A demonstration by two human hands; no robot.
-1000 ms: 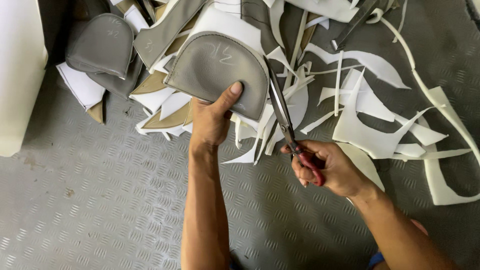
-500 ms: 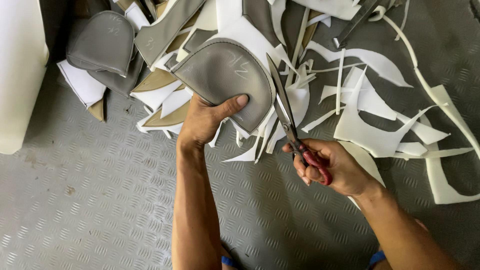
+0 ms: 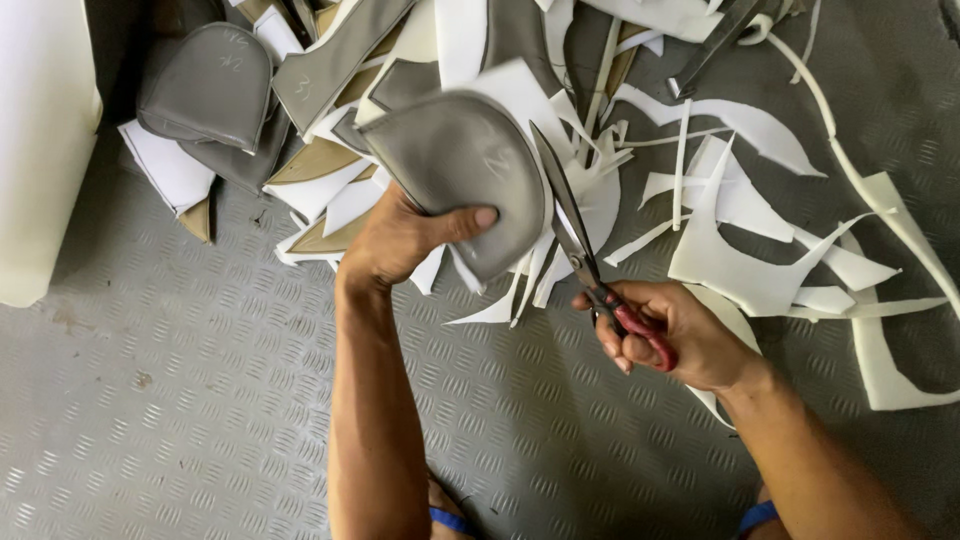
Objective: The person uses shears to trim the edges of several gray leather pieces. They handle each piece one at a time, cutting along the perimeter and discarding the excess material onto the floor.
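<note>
My left hand (image 3: 405, 238) grips a grey half-round padded piece (image 3: 455, 165) by its lower edge, thumb on top. My right hand (image 3: 678, 332) holds red-handled scissors (image 3: 585, 245), blades parted and pointing up along the right edge of that grey piece. White strips hang from under the grey piece between the two hands.
A pile of white foam offcuts (image 3: 745, 235) and tan scraps covers the grey tread-plate floor (image 3: 180, 400) ahead. Another grey half-round piece (image 3: 205, 85) lies at the upper left beside a cream block (image 3: 40, 140). Long grey strips (image 3: 340, 55) lie in the pile.
My left hand has turned the grey piece clockwise and shifted its grip to the lower left edge. The scissors stay alongside its right edge, my right hand barely moved.
</note>
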